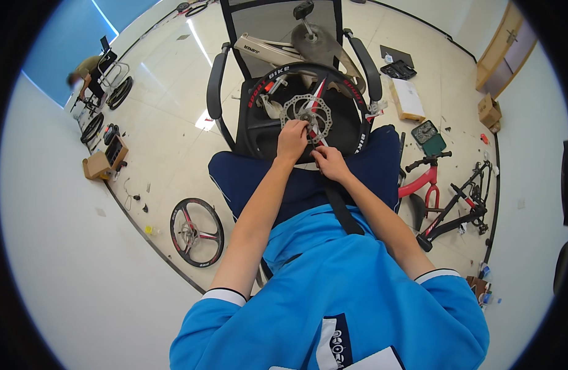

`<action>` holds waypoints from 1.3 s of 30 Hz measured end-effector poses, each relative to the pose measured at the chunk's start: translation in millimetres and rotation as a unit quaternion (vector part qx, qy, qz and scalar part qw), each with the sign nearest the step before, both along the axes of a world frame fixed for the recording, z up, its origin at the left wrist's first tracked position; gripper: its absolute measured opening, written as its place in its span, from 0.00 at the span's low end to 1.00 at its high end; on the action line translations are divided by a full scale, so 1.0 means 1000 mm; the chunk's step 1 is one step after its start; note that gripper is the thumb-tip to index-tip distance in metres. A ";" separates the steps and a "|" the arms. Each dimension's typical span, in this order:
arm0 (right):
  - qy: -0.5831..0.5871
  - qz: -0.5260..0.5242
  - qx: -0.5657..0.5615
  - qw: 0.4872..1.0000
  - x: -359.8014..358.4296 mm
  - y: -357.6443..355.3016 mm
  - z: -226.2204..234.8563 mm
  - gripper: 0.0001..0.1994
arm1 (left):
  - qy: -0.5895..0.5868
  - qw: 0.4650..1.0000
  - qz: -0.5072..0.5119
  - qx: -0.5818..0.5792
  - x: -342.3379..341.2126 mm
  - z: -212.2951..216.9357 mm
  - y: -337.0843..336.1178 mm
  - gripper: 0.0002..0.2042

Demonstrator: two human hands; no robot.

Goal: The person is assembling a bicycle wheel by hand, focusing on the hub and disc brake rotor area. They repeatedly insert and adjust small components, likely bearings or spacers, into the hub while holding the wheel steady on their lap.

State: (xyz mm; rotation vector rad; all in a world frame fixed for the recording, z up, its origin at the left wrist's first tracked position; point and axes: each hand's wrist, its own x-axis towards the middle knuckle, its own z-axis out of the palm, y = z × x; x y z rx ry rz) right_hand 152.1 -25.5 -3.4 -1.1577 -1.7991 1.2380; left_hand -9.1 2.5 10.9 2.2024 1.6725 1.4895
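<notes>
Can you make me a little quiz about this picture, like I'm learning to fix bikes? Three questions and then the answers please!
1. Pick one: what is the left hand closest to?
A) The middle of the silver brake disc
B) The cardboard box
C) The door

2. True or false: the three-spoked wheel at the person's left is up on the chair.

3. Fill in the colour: the bike frame with the black handlebar, over at the person's right, is ____.

Key:
1. A
2. False; that wheel is down on the floor.
3. Red
</notes>
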 end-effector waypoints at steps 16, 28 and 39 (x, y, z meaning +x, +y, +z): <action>0.057 0.037 -0.161 0.985 -0.011 -0.004 0.003 0.13 | 0.007 1.000 -0.020 -0.020 -0.006 0.004 -0.002 0.07; 0.029 0.080 -0.141 0.986 -0.001 0.013 -0.013 0.14 | 0.062 0.996 -0.062 -0.016 -0.012 0.009 0.003 0.05; -0.013 0.145 -0.131 0.981 0.030 0.037 0.004 0.13 | 0.055 0.997 -0.051 0.014 -0.013 0.003 0.004 0.06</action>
